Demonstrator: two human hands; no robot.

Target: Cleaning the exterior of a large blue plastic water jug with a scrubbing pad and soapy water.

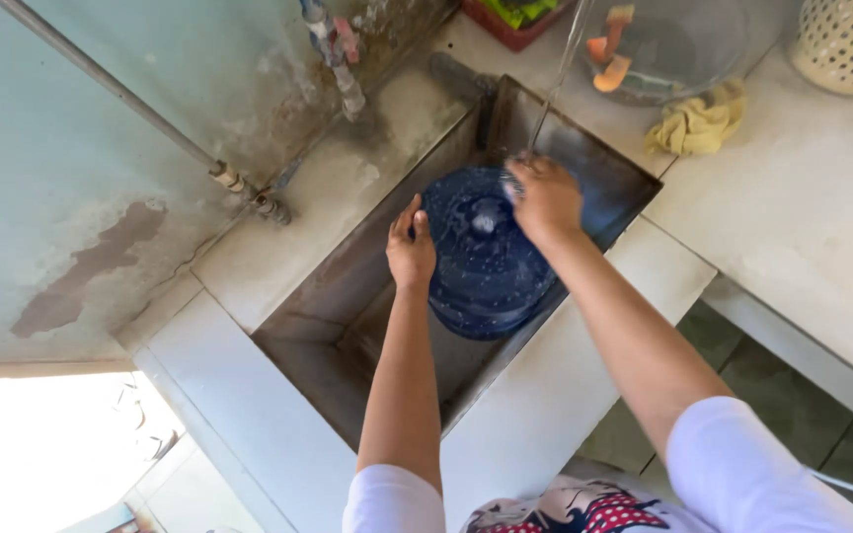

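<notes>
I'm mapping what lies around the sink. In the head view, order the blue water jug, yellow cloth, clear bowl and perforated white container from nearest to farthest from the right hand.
1. Blue water jug: in the sink, under the right hand, touching it.
2. Yellow cloth: on the counter, beyond the sink's corner.
3. Clear bowl: just behind the cloth.
4. Perforated white container: at the counter's far corner.

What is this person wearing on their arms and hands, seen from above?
Both hands are bare: the left hand and the right hand show no gloves, and no rings or watch can be made out. The forearms are uncovered. Short white sleeves end above the elbows, and a patterned red, white and dark garment shows at the chest.
</notes>
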